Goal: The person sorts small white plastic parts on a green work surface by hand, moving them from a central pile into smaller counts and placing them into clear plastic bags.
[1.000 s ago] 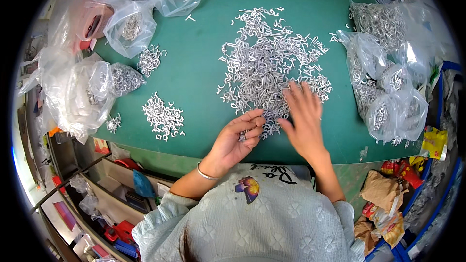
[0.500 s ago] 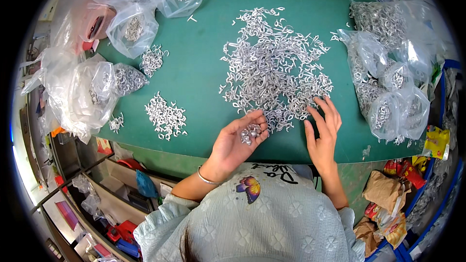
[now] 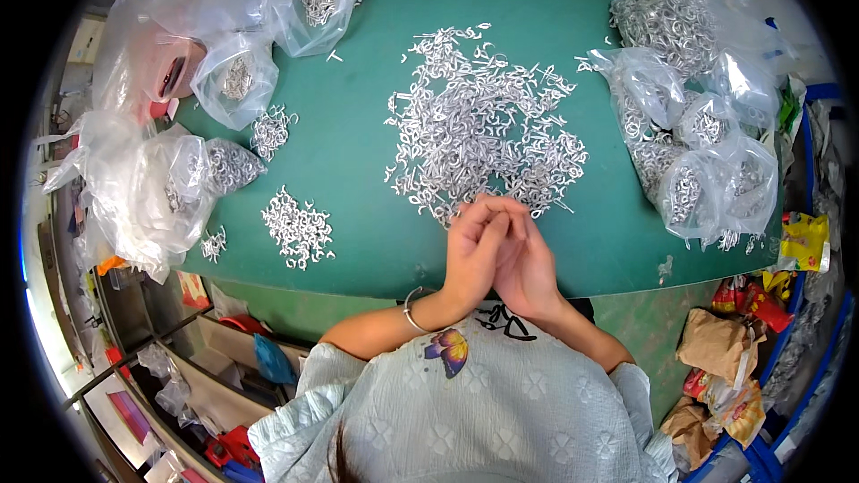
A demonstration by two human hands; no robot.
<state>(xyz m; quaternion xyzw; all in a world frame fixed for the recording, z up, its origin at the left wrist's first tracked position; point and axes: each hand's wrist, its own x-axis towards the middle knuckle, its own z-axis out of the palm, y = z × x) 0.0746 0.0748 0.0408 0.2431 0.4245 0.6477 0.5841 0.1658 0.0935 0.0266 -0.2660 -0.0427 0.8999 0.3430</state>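
Note:
My left hand (image 3: 472, 249) and my right hand (image 3: 526, 270) are pressed together at the near edge of a heap of small silver metal hooks and rings (image 3: 470, 130). The left hand's fingers curl over towards the right, with its back partly turned up. My right hand is cupped beside and under it, palm facing inward. Whatever lies between the two palms is hidden. A bracelet (image 3: 410, 311) circles the left wrist. To the left lie a smaller pile of curved silver pieces (image 3: 297, 228) and another small pile (image 3: 272, 131) farther off.
Clear bags of metal parts (image 3: 684, 143) stand on the right of the green table (image 3: 358, 125). More plastic bags (image 3: 143, 197) crowd the left side. Below the left edge are open drawers (image 3: 224, 358); paper bags and packets (image 3: 716, 349) lie at lower right.
My right hand has left the heap's edge and moved left to meet the left hand. The left hand has turned over, hiding the silver pieces seen in its palm before. The view has shifted slightly.

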